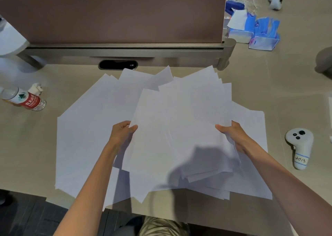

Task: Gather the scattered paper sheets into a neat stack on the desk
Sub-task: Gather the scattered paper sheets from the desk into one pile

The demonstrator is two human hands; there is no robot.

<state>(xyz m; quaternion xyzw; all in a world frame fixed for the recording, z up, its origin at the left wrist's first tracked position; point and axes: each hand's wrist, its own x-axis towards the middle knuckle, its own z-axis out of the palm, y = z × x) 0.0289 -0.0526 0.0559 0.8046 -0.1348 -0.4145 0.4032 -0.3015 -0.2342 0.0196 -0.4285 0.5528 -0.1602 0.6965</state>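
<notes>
Covering much of the desk (269,95), loose paper sheets (80,137) lie fanned at all angles. A skewed bundle (179,124) is held over them, its long axis running away from the person. The left hand (122,135) pinches its left edge and the right hand (233,137) grips its right edge, both equally near. A bottle (25,99) lies sideways far left, its contents unclear.

Your left hand (123,134) and right hand (232,136) reach forward on bare, outstretched arms, level with each other and well apart. Each pinches one side edge of the paper sheets (179,128) between them, thumb on top, fingers curled underneath.
</notes>
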